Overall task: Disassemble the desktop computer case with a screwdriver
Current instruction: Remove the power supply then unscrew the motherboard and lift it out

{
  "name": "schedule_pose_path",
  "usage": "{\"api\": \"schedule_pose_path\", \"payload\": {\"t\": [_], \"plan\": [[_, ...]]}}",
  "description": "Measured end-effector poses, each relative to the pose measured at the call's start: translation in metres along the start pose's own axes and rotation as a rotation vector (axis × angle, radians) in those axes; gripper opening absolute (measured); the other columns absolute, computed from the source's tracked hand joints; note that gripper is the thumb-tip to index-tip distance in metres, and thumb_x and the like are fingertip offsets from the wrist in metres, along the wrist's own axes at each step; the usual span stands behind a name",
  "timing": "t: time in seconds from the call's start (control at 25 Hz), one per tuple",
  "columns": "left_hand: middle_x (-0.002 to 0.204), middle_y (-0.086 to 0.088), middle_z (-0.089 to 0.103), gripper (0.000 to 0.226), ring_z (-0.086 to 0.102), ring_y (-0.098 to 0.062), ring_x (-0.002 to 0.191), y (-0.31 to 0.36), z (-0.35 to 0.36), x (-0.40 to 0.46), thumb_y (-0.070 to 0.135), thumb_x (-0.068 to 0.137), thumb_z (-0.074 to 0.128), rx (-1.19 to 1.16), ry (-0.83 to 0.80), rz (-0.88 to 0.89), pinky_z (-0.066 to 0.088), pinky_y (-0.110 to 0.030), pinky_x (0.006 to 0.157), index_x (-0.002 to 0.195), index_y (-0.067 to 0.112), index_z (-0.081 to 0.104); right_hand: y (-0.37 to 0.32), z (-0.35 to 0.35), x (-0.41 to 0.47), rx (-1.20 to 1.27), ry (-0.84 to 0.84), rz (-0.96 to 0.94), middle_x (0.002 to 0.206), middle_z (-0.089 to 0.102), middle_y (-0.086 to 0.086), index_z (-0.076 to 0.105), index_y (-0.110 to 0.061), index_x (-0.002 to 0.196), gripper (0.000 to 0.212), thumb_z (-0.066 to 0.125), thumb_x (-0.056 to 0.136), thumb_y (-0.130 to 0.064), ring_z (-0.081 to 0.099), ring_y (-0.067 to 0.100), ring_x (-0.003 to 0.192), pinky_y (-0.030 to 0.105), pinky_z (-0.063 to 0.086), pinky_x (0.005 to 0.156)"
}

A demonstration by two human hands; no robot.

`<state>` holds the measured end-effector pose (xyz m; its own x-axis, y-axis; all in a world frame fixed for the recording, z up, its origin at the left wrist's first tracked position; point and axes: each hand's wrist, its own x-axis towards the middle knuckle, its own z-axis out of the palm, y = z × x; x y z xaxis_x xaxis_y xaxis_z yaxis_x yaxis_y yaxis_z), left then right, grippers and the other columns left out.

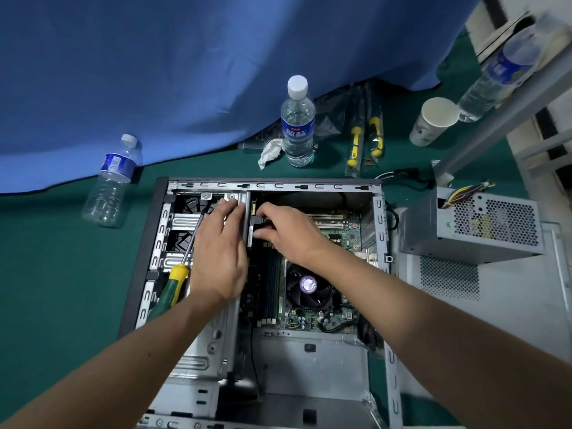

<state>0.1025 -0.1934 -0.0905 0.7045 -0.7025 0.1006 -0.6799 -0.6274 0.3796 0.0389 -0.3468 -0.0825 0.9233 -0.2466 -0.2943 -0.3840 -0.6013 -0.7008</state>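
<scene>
The open desktop case (379, 230) lies on its side on the green table, with its motherboard and CPU fan (308, 287) exposed. My left hand (218, 255) lies over the metal drive cage (213, 342), fingers reaching toward its top edge. A screwdriver with a green and yellow handle (171, 287) lies on the cage to the left of that hand, untouched. My right hand (286, 232) pinches a black cable connector (257, 221) at the edge of the drive cage.
A removed power supply (492, 224) sits on the grey side panel (507, 292) to the right. Behind the case stand a water bottle (297, 125), a tissue, two packaged yellow screwdrivers (365, 144) and a paper cup (433, 120). An empty bottle (113, 184) stands left.
</scene>
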Motion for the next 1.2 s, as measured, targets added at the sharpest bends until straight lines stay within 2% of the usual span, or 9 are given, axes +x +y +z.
{"api": "schedule_pose_path", "payload": {"t": [0.16,0.32,0.52,0.8,0.96,1.04,1.08,1.12,1.2], "plan": [[0.142,-0.013,0.046,0.052,0.039,-0.030,0.135,0.001,0.001,0.001,0.018,0.092,0.031,-0.009,0.013,0.000,0.032,-0.047,0.113,0.138,0.004,0.050,0.009,0.002,0.000,-0.038,0.047,-0.075,0.095,0.058,0.006,0.057,-0.020,0.117,0.028,0.057,0.096,-0.038,0.060,0.033,0.092,0.041,0.049,0.084],[0.141,-0.014,0.047,0.052,0.041,-0.031,0.134,-0.001,0.000,0.001,0.018,0.091,0.031,-0.012,0.015,0.016,0.034,-0.049,0.112,0.138,0.003,0.050,0.015,-0.005,0.007,-0.129,0.025,-0.177,0.086,0.052,0.002,0.059,-0.019,0.114,0.028,0.054,0.097,-0.040,0.057,0.028,0.082,0.041,0.049,0.081],[0.141,-0.013,0.047,0.051,0.041,-0.031,0.134,-0.001,0.000,0.000,0.017,0.091,0.032,-0.011,0.011,0.018,0.034,-0.049,0.111,0.137,0.004,0.050,0.008,0.015,-0.008,-0.009,0.187,-0.099,0.079,0.046,-0.003,0.062,-0.025,0.122,0.027,0.057,0.096,-0.034,0.059,0.030,0.080,0.035,0.047,0.074],[0.142,-0.013,0.047,0.051,0.040,-0.030,0.135,-0.001,0.000,0.001,0.017,0.090,0.033,0.000,0.006,0.013,0.032,-0.049,0.113,0.137,0.005,0.051,0.020,-0.012,-0.002,-0.038,0.033,-0.059,0.093,0.056,0.001,0.063,-0.028,0.120,0.025,0.055,0.098,-0.035,0.057,0.023,0.087,0.034,0.046,0.084],[0.141,-0.013,0.047,0.051,0.040,-0.030,0.135,0.000,0.000,0.001,0.016,0.091,0.033,-0.004,0.008,0.015,0.032,-0.048,0.113,0.136,0.004,0.051,0.024,-0.005,-0.024,-0.190,-0.171,-0.053,0.098,0.060,0.003,0.059,-0.020,0.113,0.023,0.050,0.100,-0.037,0.059,0.022,0.091,0.039,0.050,0.084],[0.141,-0.012,0.047,0.051,0.041,-0.029,0.134,0.000,-0.001,0.001,0.016,0.090,0.034,-0.006,0.008,0.008,0.032,-0.047,0.113,0.136,0.005,0.052,0.035,-0.016,-0.021,-0.313,-0.183,0.005,0.091,0.061,0.004,0.054,-0.015,0.098,0.006,0.052,0.100,-0.020,0.061,0.021,0.086,0.039,0.052,0.079],[0.142,-0.011,0.047,0.051,0.040,-0.028,0.134,0.000,-0.001,0.001,0.016,0.090,0.034,-0.009,0.005,0.001,0.032,-0.046,0.114,0.137,0.005,0.051,0.041,-0.022,-0.019,-0.404,-0.191,0.033,0.092,0.062,0.006,0.052,-0.012,0.096,0.007,0.053,0.096,-0.005,0.062,0.023,0.087,0.039,0.053,0.078],[0.143,-0.010,0.047,0.051,0.040,-0.028,0.135,0.000,-0.001,0.000,0.016,0.090,0.035,-0.012,0.001,-0.007,0.031,-0.046,0.114,0.138,0.006,0.051,0.044,-0.026,-0.017,-0.484,-0.205,0.070,0.096,0.062,0.009,0.054,-0.009,0.101,0.021,0.050,0.090,0.008,0.061,0.026,0.089,0.039,0.052,0.079],[0.143,-0.010,0.046,0.051,0.039,-0.027,0.136,-0.001,-0.001,0.000,0.016,0.090,0.036,-0.010,-0.004,-0.015,0.031,-0.046,0.114,0.138,0.006,0.050,0.049,-0.028,-0.014,-0.521,-0.231,0.131,0.106,0.055,0.014,0.053,-0.005,0.115,0.040,0.047,0.082,0.017,0.057,0.030,0.094,0.039,0.050,0.080]]}}
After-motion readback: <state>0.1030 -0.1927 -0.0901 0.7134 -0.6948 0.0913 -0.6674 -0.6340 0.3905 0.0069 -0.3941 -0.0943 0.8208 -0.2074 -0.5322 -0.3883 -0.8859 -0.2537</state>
